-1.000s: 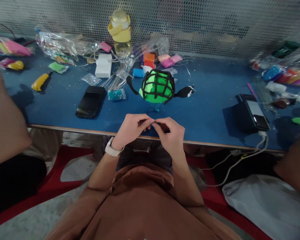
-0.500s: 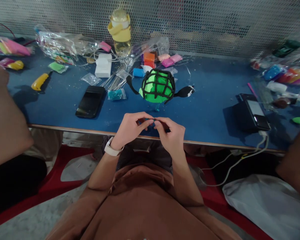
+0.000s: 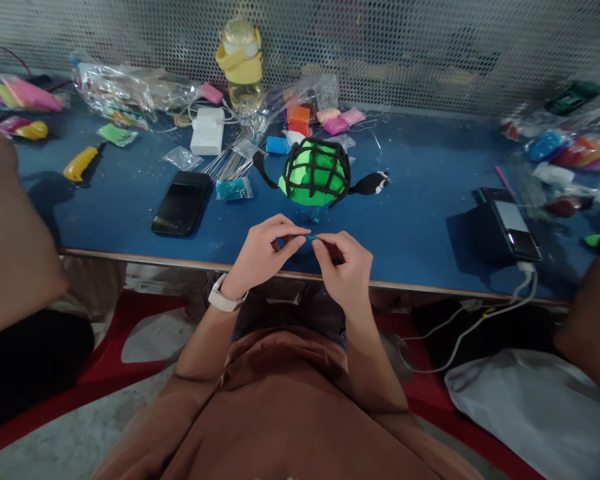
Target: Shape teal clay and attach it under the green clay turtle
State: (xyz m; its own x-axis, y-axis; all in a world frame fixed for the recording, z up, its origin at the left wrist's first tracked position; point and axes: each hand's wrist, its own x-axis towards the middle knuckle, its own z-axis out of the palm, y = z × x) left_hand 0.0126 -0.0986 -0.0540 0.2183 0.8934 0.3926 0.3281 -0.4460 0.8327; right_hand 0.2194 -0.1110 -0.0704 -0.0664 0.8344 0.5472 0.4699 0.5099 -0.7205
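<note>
Between my fingertips is a small piece of teal modelling clay [image 3: 311,238], mostly covered by the fingers. My left hand [image 3: 270,248] pinches one end of it, thumb against forefinger. The other end sits in the pinch of my right hand [image 3: 344,267]. Just beyond the hands stands a clay turtle figure [image 3: 316,175], with a bright green shell crossed by black strips and black limbs sticking out at both sides. Under its near edge a bit of teal clay [image 3: 315,215] shows. A packet of teal clay [image 3: 233,189] lies to the left of the turtle.
A black phone [image 3: 181,203] lies left of my hands, a yellow-handled cutter [image 3: 81,164] farther left. Behind stand a white box [image 3: 207,131], a yellow bottle [image 3: 242,63] and several clay packets [image 3: 299,120]. A dark device with a cable [image 3: 505,227] stands right. People's arms [image 3: 17,233] flank me.
My fingertips have drawn slightly apart, so more of the teal clay shows between them. The turtle and the things around it have stayed in place.
</note>
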